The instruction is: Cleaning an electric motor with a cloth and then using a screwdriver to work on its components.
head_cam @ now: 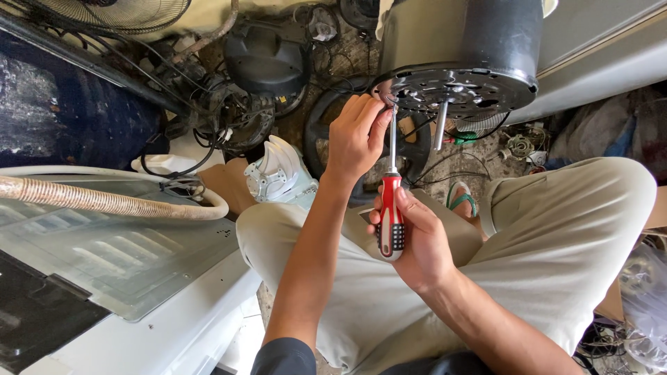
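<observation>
The right hand [415, 239] was wrapped around the red-and-black handle of a screwdriver [391, 208], fingers closed tight on it, just above the person's lap. The shaft ran straight up from the handle, and its tip met the perforated metal end plate of a dark motor [462, 52] at the far centre of the scene. The left hand [356, 135] was raised to the plate's near left edge, its fingers [375, 114] bunched and pinched around the shaft close to the tip, touching the plate; whether they held anything small besides the shaft could not be told. A short metal spindle [440, 125] stuck out of the plate just right of the screwdriver. The motor leaned over the person's crossed legs in pale trousers [556, 229], with a green sandal [460, 198] showing between them. To the left lay a white panel [139, 278] and a braided hose [97, 200] across it. A white fan blade [276, 170] sat near the left knee, with a tangle of dark wires [208, 111] farther off.
</observation>
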